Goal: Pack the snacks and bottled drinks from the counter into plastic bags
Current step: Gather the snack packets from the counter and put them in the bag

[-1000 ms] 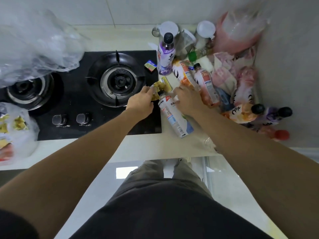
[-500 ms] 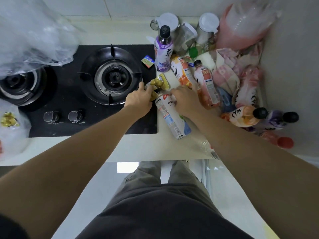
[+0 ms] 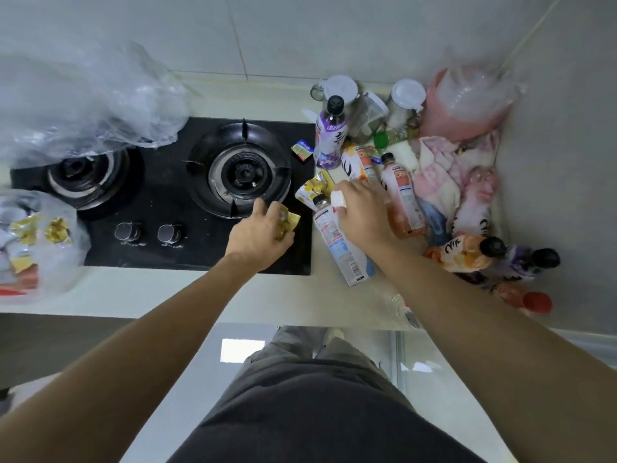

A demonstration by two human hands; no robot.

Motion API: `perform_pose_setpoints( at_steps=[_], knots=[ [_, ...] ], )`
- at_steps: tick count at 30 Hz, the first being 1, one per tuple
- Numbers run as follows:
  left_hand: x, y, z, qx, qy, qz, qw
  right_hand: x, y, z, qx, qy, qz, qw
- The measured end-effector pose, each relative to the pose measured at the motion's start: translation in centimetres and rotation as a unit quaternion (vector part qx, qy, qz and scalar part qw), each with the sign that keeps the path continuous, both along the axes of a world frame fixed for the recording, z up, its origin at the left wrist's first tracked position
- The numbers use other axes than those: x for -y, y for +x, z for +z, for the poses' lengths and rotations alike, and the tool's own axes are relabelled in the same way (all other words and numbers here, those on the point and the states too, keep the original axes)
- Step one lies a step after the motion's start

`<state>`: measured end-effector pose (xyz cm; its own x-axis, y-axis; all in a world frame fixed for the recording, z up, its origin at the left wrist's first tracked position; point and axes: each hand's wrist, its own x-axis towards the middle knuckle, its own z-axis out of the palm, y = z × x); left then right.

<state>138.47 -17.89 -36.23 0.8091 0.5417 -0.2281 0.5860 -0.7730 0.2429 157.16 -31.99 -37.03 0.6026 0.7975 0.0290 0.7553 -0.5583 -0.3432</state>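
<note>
While a crumpled yellow foil snack packet [image 3: 287, 223] is gripped by the left hand [image 3: 258, 236], a small white packet [image 3: 337, 198] is pinched by the right hand [image 3: 362, 213], directly above the lying white-labelled plastic bottle [image 3: 339, 240], whose long axis runs toward the person.

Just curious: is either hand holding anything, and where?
Left hand grips a crinkled yellow snack packet by its end; right hand pinches something small and white.

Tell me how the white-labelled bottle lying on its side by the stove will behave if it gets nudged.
The white-labelled bottle lies flat on the counter, so it will probably roll rather than tip. Its round plastic body looks smooth, likely a bit slippery. It appears full, so probably heavy for its size. The right hand hovers just over its neck.
</note>
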Motion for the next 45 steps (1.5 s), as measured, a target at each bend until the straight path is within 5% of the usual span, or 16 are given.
perform_pose_setpoints(
  at_steps=[10,22,33,45],
  knots=[
    [0.2,-11.1,4.9,0.009,0.04,0.173,0.984,-5.5,-8.0,2.7,-0.047,0.056,0.149,0.986],
    [-7.3,-30.2,6.3,0.059,0.07,0.367,0.926,-19.9,-24.2,6.1,-0.044,0.071,0.337,0.938],
    [-22.7,-44.3,4.4,0.072,0.057,0.395,0.914,-35.9,-38.8,5.2,-0.042,0.047,0.346,0.936],
    [-33.9,-42.7,2.5,0.102,0.037,0.295,0.949,-43.8,-41.3,3.2,-0.046,-0.052,0.301,0.951]
  ],
)
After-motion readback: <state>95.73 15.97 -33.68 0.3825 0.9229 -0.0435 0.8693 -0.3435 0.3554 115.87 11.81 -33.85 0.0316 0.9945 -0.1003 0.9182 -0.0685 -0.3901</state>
